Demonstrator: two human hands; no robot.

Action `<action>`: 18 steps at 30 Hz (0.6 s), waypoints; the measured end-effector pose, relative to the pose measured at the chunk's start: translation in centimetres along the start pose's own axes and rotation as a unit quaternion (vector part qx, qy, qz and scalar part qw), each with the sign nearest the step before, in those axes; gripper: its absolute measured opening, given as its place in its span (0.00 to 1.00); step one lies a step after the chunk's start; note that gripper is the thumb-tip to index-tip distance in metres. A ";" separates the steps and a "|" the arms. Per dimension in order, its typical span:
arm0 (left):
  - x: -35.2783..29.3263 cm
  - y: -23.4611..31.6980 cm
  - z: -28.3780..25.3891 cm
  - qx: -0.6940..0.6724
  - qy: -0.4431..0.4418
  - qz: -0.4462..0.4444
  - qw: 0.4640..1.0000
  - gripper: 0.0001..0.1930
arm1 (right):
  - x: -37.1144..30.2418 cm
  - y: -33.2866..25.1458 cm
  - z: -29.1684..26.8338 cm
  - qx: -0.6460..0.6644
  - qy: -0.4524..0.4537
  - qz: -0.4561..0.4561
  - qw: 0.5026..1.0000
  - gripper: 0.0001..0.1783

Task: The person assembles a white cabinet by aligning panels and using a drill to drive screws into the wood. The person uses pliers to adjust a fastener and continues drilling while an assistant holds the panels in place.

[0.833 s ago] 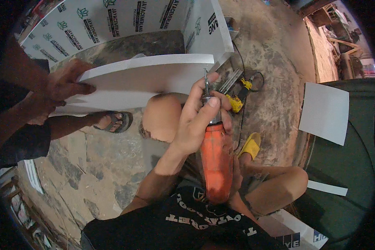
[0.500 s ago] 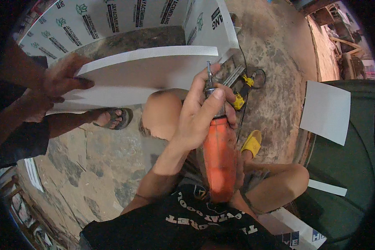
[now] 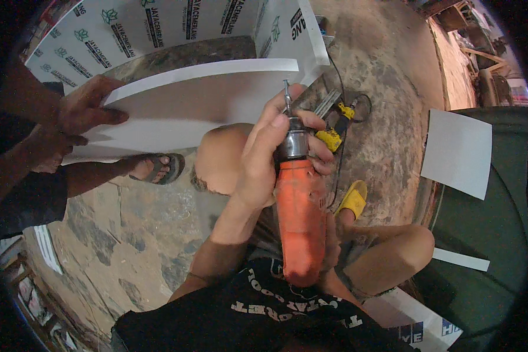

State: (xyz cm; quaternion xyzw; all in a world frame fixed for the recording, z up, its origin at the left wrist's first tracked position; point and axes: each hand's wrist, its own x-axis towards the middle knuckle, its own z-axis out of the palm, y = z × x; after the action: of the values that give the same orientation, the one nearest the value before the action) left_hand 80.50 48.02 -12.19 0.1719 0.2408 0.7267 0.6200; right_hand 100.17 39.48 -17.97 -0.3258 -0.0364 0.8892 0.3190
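An orange power drill [image 3: 302, 217] with a metal chuck stands in front of my body, a thin bit [image 3: 287, 94] pointing away from me. My left hand [image 3: 259, 152] is closed around the chuck, its thumb on the near side and fingertips showing at the right. Mostly hidden behind the drill's body, my right hand [image 3: 332, 243] grips it from the right and below. Beyond the bit's tip stands a white board [image 3: 176, 108] on edge. Another person's hands [image 3: 91, 108] hold that board at its left end.
Printed white panels [image 3: 176, 23] form a corner at the back. A yellow-and-black power tool [image 3: 337, 129] with a cord lies on the floor beside metal strips [image 3: 327, 102]. A white sheet [image 3: 457, 154] rests on a dark green surface [image 3: 481, 234] at right. The other person's sandalled foot [image 3: 158, 169] is at left.
The drill has shifted slightly left, and my left thumb has moved up off the chuck's middle, baring more of the metal. The view has shifted a little; the board stays in the other person's hands.
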 end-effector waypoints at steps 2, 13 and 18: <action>0.1 -0.3 0.0 -0.028 -0.003 -0.001 1.000 0.32 | -0.1 -0.1 0.5 -0.018 -0.014 -0.013 1.000 0.29; 0.2 -0.6 -0.7 -0.071 -0.016 -0.010 0.997 0.32 | -0.8 -0.2 2.0 -0.127 0.018 -0.066 0.990 0.31; 0.1 -0.6 -0.1 -0.085 -0.001 -0.022 0.996 0.30 | -1.1 0.2 -7.7 -0.164 0.038 -0.086 0.982 0.31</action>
State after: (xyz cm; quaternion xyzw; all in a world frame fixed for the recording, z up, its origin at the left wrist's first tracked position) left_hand 80.98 48.15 -12.60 0.1135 0.1814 0.7303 0.6487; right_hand 105.33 37.60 -23.42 -0.4029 -0.1973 0.8276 0.3373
